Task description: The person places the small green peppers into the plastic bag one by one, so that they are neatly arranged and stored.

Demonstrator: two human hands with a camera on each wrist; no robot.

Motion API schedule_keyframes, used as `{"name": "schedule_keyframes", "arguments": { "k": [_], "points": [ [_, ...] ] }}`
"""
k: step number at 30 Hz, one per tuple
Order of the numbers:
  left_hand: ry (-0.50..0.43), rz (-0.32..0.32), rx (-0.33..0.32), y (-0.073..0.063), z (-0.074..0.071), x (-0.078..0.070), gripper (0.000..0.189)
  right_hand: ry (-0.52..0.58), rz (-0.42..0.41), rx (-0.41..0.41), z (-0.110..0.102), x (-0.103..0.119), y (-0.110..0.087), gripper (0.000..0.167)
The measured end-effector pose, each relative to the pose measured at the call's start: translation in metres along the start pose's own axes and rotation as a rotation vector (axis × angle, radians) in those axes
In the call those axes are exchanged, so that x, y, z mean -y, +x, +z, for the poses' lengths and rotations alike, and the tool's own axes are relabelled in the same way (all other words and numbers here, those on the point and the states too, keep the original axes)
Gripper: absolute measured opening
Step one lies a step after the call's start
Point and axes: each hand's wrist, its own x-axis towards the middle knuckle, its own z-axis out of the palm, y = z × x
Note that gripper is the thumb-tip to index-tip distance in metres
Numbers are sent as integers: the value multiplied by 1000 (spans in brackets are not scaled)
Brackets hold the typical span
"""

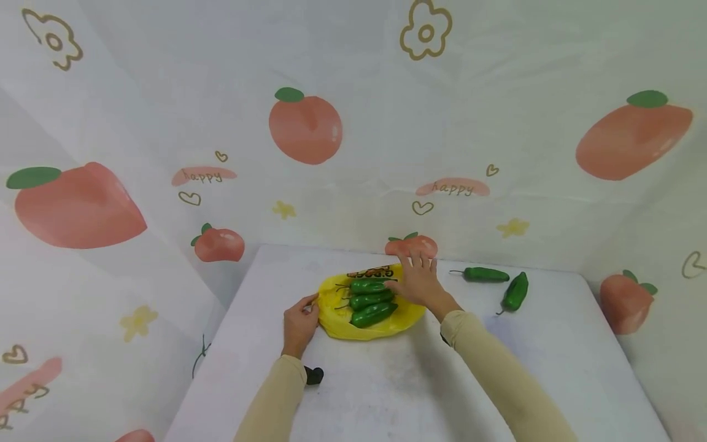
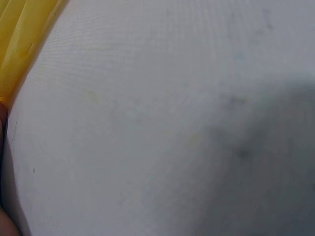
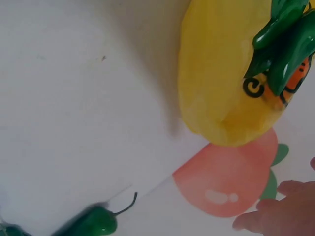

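Note:
A yellow printed plastic bag (image 1: 359, 333) lies on the table with several green peppers (image 1: 372, 314) on its yellow surface. Between thumb and fingers, my left hand (image 1: 300, 324) pinches the bag's left edge. In the left wrist view only a corner of the bag (image 2: 19, 39) and a sliver of that hand show. My right hand (image 1: 418, 283) is over the bag's right side, fingers straight and spread, close to the peppers; whether it touches the bag I cannot tell. The right wrist view shows the bag (image 3: 211, 73), with fingertips of the right hand (image 3: 285, 211) low at the right.
Two loose green peppers lie right of the bag: one sideways (image 1: 486, 274), one slanted (image 1: 515, 292). The white table (image 1: 375, 387) meets a fruit-printed backdrop (image 1: 353, 202) at the back. A dark thin strand (image 1: 203, 351) shows at the table's left edge.

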Motion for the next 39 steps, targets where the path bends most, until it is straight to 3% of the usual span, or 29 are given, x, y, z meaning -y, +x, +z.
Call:
{"name": "schedule_keyframes", "arguments": {
  "k": [14,20,33,39],
  "points": [
    [11,25,-18,-1,0,2,27,6,68,7,-6,-42,1,97],
    [21,66,-40,1,2,3,27,16,112,17,-10,-54,-3,99],
    [24,33,-32,1,4,5,26,-20,146,12,-8,-84,-19,95],
    [18,34,-29,-1,2,2,27,-34,136,-31,-3,-99,-23,94]
  ]
}}
